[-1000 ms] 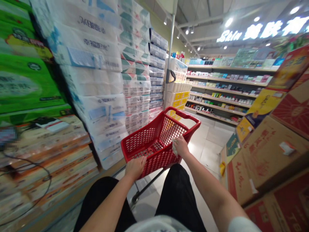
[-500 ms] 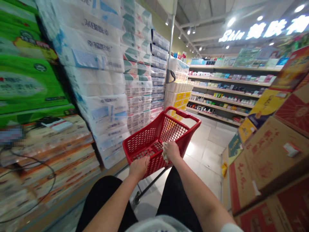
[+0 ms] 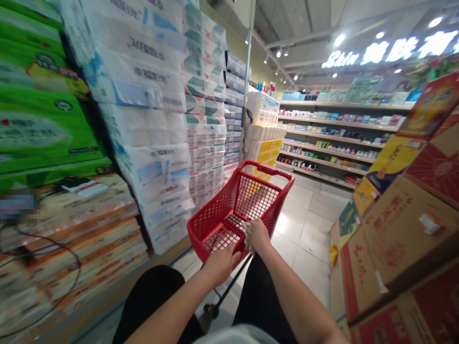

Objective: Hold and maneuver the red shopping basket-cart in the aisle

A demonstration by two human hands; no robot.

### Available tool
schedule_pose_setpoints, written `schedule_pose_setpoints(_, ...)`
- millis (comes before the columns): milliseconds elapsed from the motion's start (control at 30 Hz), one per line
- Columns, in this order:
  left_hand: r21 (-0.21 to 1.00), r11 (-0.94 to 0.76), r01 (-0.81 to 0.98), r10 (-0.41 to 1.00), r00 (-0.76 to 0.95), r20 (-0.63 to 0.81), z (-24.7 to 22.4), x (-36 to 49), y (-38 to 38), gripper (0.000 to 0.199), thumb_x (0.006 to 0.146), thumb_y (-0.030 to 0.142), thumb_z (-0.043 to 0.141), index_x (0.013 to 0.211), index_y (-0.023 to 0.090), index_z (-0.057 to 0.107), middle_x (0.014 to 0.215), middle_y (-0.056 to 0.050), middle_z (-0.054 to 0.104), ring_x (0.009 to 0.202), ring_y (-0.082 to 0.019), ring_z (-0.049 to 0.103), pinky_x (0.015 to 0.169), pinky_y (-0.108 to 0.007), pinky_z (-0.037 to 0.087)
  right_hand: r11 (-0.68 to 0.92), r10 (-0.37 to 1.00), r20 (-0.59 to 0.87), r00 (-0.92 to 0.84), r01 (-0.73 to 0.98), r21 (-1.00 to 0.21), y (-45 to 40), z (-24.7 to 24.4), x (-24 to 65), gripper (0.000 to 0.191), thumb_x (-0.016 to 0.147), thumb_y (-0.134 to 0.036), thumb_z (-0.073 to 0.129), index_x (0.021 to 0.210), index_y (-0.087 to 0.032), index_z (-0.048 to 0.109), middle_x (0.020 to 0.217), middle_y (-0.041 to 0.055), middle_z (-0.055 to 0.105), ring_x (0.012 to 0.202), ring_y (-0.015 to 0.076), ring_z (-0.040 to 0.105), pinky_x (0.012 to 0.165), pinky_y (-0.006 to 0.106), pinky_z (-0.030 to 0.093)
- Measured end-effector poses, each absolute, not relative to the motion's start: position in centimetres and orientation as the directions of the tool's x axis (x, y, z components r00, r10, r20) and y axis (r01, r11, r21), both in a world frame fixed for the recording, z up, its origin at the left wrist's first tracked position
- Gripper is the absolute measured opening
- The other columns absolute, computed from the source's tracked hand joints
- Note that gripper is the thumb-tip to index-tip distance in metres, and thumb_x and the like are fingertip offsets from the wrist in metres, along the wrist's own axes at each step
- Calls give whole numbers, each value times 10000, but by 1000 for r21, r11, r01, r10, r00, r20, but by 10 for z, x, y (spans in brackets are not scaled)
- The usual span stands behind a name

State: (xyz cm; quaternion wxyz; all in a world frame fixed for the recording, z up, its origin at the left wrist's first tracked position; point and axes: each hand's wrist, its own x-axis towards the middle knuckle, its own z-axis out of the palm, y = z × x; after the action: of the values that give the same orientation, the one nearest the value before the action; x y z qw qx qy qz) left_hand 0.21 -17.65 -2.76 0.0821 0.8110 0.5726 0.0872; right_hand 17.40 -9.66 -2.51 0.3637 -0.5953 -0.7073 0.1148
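A red plastic shopping basket cart (image 3: 211, 217) with perforated sides stands in front of my knees, tilted in view. My right hand (image 3: 259, 235) is closed on a crumpled pale cloth (image 3: 247, 234) at the cart's near side. Over the near rim, left of the cloth, lies my left hand (image 3: 221, 263), its fingers stretched out and holding nothing. Its palm is hidden. Inside the basket, the slotted bottom shows bare.
Tall stacks of wrapped tissue rolls (image 3: 150, 119) line the left, beside green tissue packs (image 3: 39, 119). Cardboard boxes (image 3: 390, 229) rise on the right. Shelves of small goods (image 3: 333, 122) stand behind, past a metal pole (image 3: 247, 71). Cables (image 3: 50, 246) lie at lower left.
My left hand has loosened from the rim and slid right, toward the cloth. My right hand has moved slightly down with the cloth. The cart has turned a little.
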Motion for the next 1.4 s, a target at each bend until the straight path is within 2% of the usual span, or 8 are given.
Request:
schedule_pose_setpoints(200, 55, -485, 873, 870, 475, 130, -12, -71, -150, 428, 967, 432, 293, 973, 229, 670, 941, -62, 701, 974, -195, 606, 969, -372, 362, 187, 962, 271, -45, 829, -527, -97, -14, 199, 214, 903, -291, 536, 749, -194, 647, 935, 79, 636, 771, 162, 593, 656, 261, 445)
schedule_pose_setpoints(400, -102, -482, 870, 843, 492, 218, -22, -71, -155, 466, 983, 319, 227, 864, 184, 658, 854, -85, 670, 849, -204, 588, 839, -387, 366, 91, 985, 175, 1, 851, -517, -93, 5, 214, 196, 870, -269, 597, 728, -161, 677, 879, 92, 667, 723, 150, 617, 617, 235, 427)
schedule_pose_setpoints(600, 18, -526, 850, 835, 513, 200, -26, -28, -184, 459, 978, 388, 265, 845, 186, 655, 872, -77, 688, 838, -196, 595, 788, -359, 362, -45, 995, 59, 82, 880, -473, -99, 22, 239, 169, 836, -255, 634, 782, -103, 683, 672, 77, 648, 615, 139, 607, 537, 201, 401)
schedule_pose_setpoints(767, 117, -625, 771, 780, 616, 106, -23, -9, -207, 466, 978, 423, 254, 838, 202, 639, 884, -43, 709, 835, -179, 626, 753, -313, 391, -77, 994, 41, 97, 937, -342, -118, 33, 249, 203, 786, -197, 645, 969, -118, 684, 877, 131, 674, 754, 208, 651, 598, 245, 464)
schedule_pose_setpoints(867, 119, -663, 739, 747, 664, 37, -18, 1, -221, 469, 968, 452, 260, 847, 212, 644, 883, -45, 717, 814, -189, 646, 711, -298, 410, -21, 998, 44, 33, 969, -247, -130, 28, 239, 197, 706, -133, 692, 901, -155, 711, 1016, 149, 657, 963, 267, 627, 763, 296, 482)
schedule_pose_setpoints(967, 129, -663, 738, 742, 670, -16, -14, 10, -232, 469, 952, 480, 279, 845, 223, 656, 859, -48, 722, 787, -198, 657, 681, -290, 421, 52, 998, 32, -47, 977, -205, -138, 20, 227, 190, 669, -98, 704, 850, -152, 718, 996, 136, 659, 982, 265, 614, 817, 306, 472)
schedule_pose_setpoints(1200, 152, -542, 827, 814, 561, -153, 2, 4, -233, 507, 919, 507, 309, 752, 243, 709, 762, -60, 723, 726, -214, 658, 661, -295, 432, 161, 967, 240, -88, 939, -305, -119, 23, 244, 203, 785, -51, 563, 899, -156, 696, 1043, 102, 626, 1006, 212, 558, 835, 279, 450)
schedule_pose_setpoints(1400, 176, -441, 880, 845, 473, -249, 12, -2, -226, 470, 856, 530, 385, 726, 249, 740, 727, -72, 718, 721, -230, 660, 668, -317, 456, 173, 957, 287, -40, 874, -454, -110, 11, 253, 163, 760, -44, 560, 810, -145, 678, 953, 72, 615, 780, 148, 567, 633, 213, 434)
